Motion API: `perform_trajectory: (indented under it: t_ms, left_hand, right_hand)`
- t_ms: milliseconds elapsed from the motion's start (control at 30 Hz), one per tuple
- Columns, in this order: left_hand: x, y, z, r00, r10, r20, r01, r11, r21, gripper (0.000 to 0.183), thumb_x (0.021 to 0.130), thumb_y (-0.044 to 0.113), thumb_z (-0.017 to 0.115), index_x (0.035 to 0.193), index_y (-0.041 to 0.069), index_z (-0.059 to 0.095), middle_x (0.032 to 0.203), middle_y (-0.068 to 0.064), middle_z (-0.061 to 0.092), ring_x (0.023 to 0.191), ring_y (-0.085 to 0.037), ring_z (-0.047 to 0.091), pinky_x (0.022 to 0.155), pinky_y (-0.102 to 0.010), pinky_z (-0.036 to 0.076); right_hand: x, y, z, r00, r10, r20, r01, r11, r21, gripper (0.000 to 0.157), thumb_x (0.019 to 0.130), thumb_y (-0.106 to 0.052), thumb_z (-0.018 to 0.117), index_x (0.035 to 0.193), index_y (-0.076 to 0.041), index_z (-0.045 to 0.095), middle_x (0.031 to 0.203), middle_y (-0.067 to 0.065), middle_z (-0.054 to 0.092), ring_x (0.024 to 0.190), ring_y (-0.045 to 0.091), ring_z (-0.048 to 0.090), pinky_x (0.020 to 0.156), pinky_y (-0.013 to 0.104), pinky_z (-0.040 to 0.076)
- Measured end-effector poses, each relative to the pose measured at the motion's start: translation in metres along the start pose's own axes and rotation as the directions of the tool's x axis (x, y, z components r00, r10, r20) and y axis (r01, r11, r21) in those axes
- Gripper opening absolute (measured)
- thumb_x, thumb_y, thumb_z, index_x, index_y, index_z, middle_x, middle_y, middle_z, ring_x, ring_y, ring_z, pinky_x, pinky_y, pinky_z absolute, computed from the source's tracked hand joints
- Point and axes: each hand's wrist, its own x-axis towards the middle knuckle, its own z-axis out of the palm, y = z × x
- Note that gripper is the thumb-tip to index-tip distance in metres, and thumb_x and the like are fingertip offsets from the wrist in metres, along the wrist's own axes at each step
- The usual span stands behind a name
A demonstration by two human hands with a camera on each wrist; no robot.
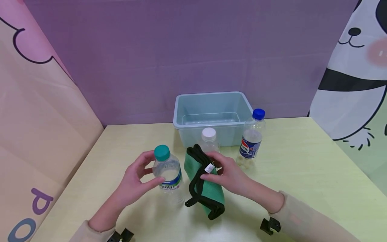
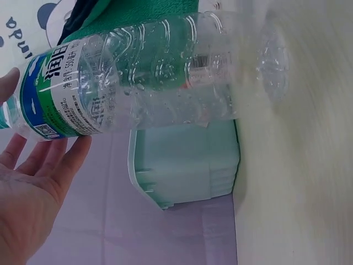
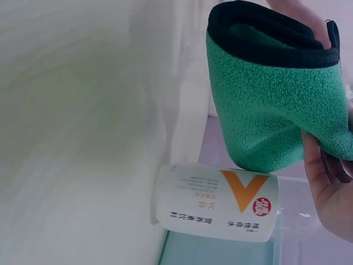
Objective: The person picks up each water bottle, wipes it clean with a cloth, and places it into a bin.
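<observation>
A clear plastic bottle (image 1: 170, 171) with a teal cap and a blue-green label is upright over the table, its base at or close to the surface. My left hand (image 1: 139, 178) holds it near the label, thumb on one side and fingers on the other; the left wrist view shows this bottle (image 2: 138, 77) sideways. In my right hand (image 1: 228, 173) is a folded green cloth (image 1: 211, 191) with black edging and a small white tag. The thumb and fingers pinch the cloth (image 3: 265, 105), which hangs above the table beside the bottle.
Behind the cloth stands a white-capped bottle (image 1: 209, 136), its white label (image 3: 220, 204) bearing an orange V. A blue-capped Pepsi bottle (image 1: 251, 143) stands to the right. The light-blue bin (image 1: 211, 126) is at the table's back, before a purple curtain (image 1: 193, 50).
</observation>
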Motion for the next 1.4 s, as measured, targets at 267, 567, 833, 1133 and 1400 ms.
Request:
perform_trajectory:
  t_ms: [267, 567, 833, 1133, 1400]
  left_hand:
    - [0.001, 0.001, 0.007, 0.997, -0.035, -0.067, 0.038, 0.998, 0.05, 0.064, 0.073, -0.013, 0.078, 0.129, -0.002, 0.048, 0.124, 0.003, 0.056, 0.115, -0.011, 0.052, 0.084, -0.027, 0.053]
    - [0.002, 0.0, 0.01, 0.996, 0.027, -0.08, -0.021, 0.997, 0.072, 0.063, 0.069, -0.016, 0.079, 0.124, -0.001, 0.05, 0.12, 0.001, 0.056, 0.112, -0.013, 0.053, 0.079, -0.028, 0.055]
    - [0.001, -0.001, 0.013, 0.994, 0.052, -0.101, -0.047, 0.998, 0.049, 0.063, 0.067, -0.019, 0.078, 0.121, -0.001, 0.05, 0.118, 0.001, 0.055, 0.11, -0.014, 0.053, 0.071, -0.032, 0.057]
    - [0.001, 0.001, 0.014, 0.994, 0.025, -0.104, -0.018, 0.997, 0.069, 0.062, 0.069, -0.017, 0.078, 0.121, 0.0, 0.05, 0.119, 0.001, 0.055, 0.111, -0.013, 0.054, 0.07, -0.033, 0.057]
    - [0.001, 0.002, 0.016, 0.994, 0.023, -0.108, -0.015, 0.997, 0.079, 0.062, 0.069, -0.016, 0.078, 0.121, 0.001, 0.05, 0.119, 0.001, 0.055, 0.111, -0.012, 0.053, 0.07, -0.033, 0.057]
  right_hand:
    - [0.01, -0.012, 0.0, 0.999, -0.039, -0.01, 0.039, 0.999, 0.0, 0.051, 0.085, -0.01, 0.076, 0.131, -0.003, 0.054, 0.116, 0.01, 0.064, 0.092, 0.02, 0.065, 0.07, 0.031, 0.057]
    - [0.024, -0.024, 0.013, 0.998, -0.059, 0.028, 0.059, 0.998, 0.008, 0.052, 0.086, -0.012, 0.076, 0.132, -0.005, 0.054, 0.115, 0.007, 0.062, 0.088, 0.016, 0.062, 0.065, 0.03, 0.055]
    - [0.023, -0.016, 0.028, 0.998, -0.022, 0.065, 0.019, 0.999, 0.039, 0.044, 0.084, -0.011, 0.077, 0.123, -0.007, 0.056, 0.104, 0.003, 0.063, 0.081, 0.014, 0.06, 0.057, 0.029, 0.051]
    - [0.014, 0.015, 0.041, 0.963, 0.176, 0.204, -0.156, 0.982, -0.11, 0.043, 0.086, -0.023, 0.076, 0.119, -0.01, 0.052, 0.106, -0.001, 0.061, 0.086, 0.016, 0.055, 0.068, 0.027, 0.049]
    - [0.013, 0.014, 0.04, 0.97, 0.164, 0.177, -0.154, 0.985, -0.074, 0.046, 0.087, -0.021, 0.076, 0.124, -0.007, 0.054, 0.111, 0.001, 0.062, 0.09, 0.017, 0.059, 0.072, 0.027, 0.051]
